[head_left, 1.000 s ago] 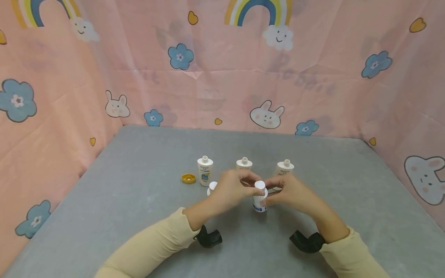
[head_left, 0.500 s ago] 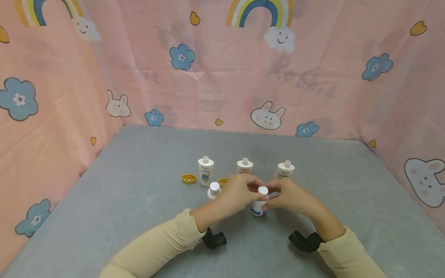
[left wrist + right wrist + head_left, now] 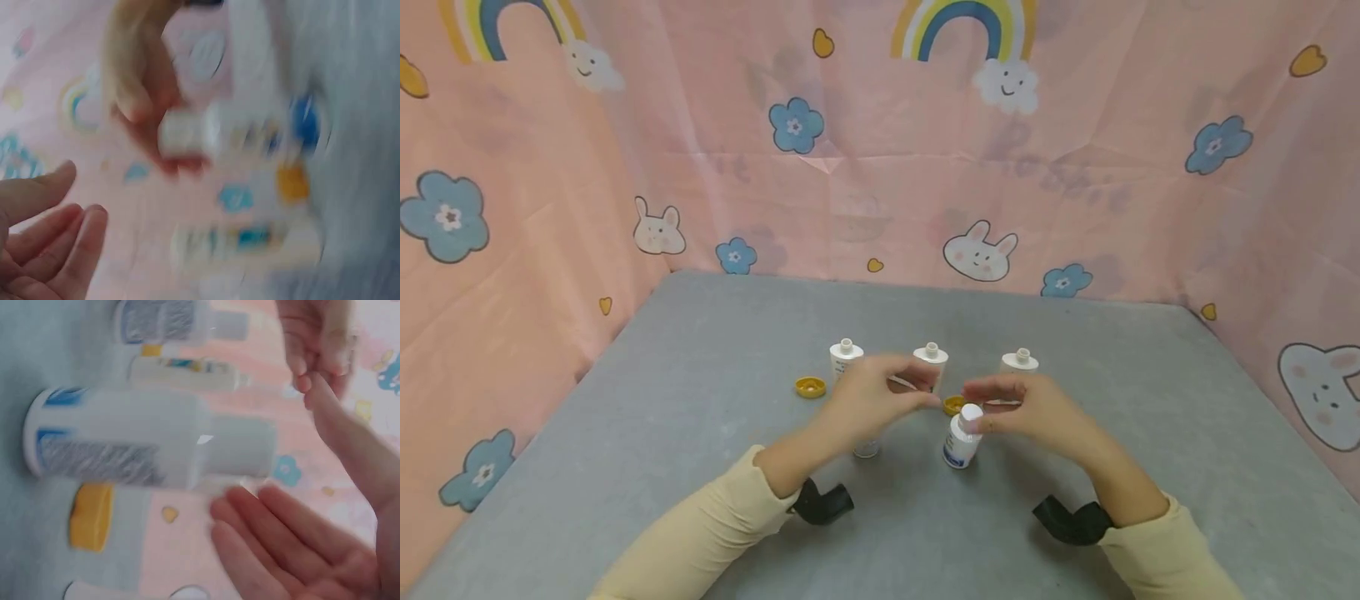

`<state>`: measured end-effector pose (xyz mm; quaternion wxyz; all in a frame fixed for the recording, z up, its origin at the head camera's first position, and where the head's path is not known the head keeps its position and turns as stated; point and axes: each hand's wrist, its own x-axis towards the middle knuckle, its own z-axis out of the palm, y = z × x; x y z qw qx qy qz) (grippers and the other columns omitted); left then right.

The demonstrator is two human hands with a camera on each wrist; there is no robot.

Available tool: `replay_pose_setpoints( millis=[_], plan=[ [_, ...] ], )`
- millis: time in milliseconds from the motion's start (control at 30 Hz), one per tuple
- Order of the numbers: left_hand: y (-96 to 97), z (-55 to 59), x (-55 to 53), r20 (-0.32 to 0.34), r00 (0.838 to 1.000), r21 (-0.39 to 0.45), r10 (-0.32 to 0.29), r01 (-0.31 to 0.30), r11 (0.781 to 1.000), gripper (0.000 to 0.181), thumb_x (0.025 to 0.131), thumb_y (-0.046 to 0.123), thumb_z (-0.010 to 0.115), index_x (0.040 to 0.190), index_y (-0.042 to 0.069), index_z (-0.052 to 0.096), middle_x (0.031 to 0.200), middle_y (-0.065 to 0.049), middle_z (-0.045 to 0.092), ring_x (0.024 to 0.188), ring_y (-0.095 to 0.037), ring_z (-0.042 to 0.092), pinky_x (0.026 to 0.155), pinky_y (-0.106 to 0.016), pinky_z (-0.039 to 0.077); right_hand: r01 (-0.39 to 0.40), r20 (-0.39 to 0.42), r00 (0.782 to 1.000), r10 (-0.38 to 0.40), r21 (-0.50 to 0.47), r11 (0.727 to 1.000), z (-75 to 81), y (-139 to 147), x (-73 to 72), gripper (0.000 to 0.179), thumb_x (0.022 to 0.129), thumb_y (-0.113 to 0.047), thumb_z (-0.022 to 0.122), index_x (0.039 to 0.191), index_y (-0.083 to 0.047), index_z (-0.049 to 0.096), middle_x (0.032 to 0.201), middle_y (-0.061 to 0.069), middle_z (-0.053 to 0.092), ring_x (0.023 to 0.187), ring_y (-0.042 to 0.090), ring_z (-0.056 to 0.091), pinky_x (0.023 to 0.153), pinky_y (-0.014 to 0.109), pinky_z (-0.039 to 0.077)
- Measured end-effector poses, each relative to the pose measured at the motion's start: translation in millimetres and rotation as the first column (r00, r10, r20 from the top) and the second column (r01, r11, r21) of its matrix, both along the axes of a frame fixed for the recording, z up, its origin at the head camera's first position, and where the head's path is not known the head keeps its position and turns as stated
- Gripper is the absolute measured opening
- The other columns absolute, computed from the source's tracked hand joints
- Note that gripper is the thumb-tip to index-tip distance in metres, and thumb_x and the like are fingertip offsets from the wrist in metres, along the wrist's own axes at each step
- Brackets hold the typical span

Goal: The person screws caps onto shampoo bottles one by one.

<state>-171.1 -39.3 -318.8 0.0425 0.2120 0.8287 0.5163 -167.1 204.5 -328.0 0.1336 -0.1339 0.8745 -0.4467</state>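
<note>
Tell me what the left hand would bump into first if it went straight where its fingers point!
Probably the right hand: the left hand points across towards it. Depth is hard to judge, though, so it might brush the white-capped bottle beside that hand instead.

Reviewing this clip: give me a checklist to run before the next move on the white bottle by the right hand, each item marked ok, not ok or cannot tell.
1. White bottle upright on the table: ok.
2. White cap in place: ok, it sits on top.
3. Cap fully tightened: cannot tell.
4. Left hand clear of the bottle: ok, a gap shows.
5. Right hand clear of the cap: cannot tell; they overlap in the head view.
6. Back bottles capped: not ok; all three lack caps.
</note>
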Motion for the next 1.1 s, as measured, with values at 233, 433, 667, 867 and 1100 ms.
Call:
replay_pose_setpoints(
  millis=[233, 433, 667, 867, 1100],
  plan=[
    [-69.3, 9.1, -29.5, -0.021, 0.974, 0.117, 0.226, -0.223, 0.968, 0.029, 0.088, 0.024, 0.077, 0.115, 0.013, 0.073, 0.114, -0.007, 0.074, 0.101, -0.018, 0.071, 0.090, -0.033, 0.058, 0.217, -0.033, 0.975, -0.218, -0.044, 0.975, 24.0, -20, 3.7, 0.058, 0.085, -0.048, 0.076, 0.132, -0.018, 0.064, 0.136, 0.003, 0.064, 0.136, 0.027, 0.052, 0.107, 0.052, 0.047],
    [-103.3, -10.3, -50.5, 0.021, 0.971, 0.026, 0.239, -0.239, 0.971, 0.039, 0.091, 0.024, 0.074, 0.125, 0.008, 0.067, 0.125, -0.013, 0.069, 0.115, -0.026, 0.066, 0.099, -0.043, 0.054, 0.198, -0.027, 0.978, -0.207, -0.198, 0.960, 35.0, -64, -3.7, 0.053, 0.085, -0.032, 0.080, 0.132, -0.015, 0.064, 0.135, 0.005, 0.065, 0.131, 0.025, 0.057, 0.110, 0.045, 0.047],
    [-122.9, -36.2, -67.5, 0.194, 0.972, -0.083, 0.136, -0.122, 0.989, 0.044, 0.092, 0.018, 0.072, 0.131, 0.001, 0.062, 0.133, -0.018, 0.064, 0.124, -0.030, 0.061, 0.108, -0.047, 0.047, 0.232, -0.012, 0.971, -0.240, -0.203, 0.951, 27.6, -100, -18.9, 0.054, 0.083, -0.027, 0.082, 0.132, -0.013, 0.064, 0.132, 0.005, 0.067, 0.127, 0.024, 0.060, 0.107, 0.045, 0.049],
    [-131.0, -52.4, -73.4, 0.246, 0.968, -0.150, 0.058, -0.021, 0.988, 0.050, 0.090, 0.018, 0.074, 0.134, 0.000, 0.059, 0.135, -0.017, 0.063, 0.126, -0.032, 0.059, 0.110, -0.050, 0.044, 0.246, 0.021, 0.969, -0.248, -0.220, 0.944, 11.7, -124, -29.2, 0.057, 0.083, -0.026, 0.082, 0.134, -0.012, 0.062, 0.135, 0.005, 0.065, 0.131, 0.024, 0.058, 0.108, 0.043, 0.048],
    [-133.0, -59.4, -75.0, 0.252, 0.967, -0.241, 0.033, 0.030, 0.970, 0.051, 0.088, 0.018, 0.076, 0.133, 0.001, 0.060, 0.132, -0.017, 0.065, 0.126, -0.033, 0.060, 0.109, -0.050, 0.044, 0.276, 0.100, 0.961, -0.258, -0.280, 0.920, -9.2, -141, -32.6, 0.063, 0.083, -0.024, 0.081, 0.139, -0.008, 0.057, 0.141, 0.009, 0.060, 0.135, 0.026, 0.054, 0.111, 0.046, 0.045]
  ],
)
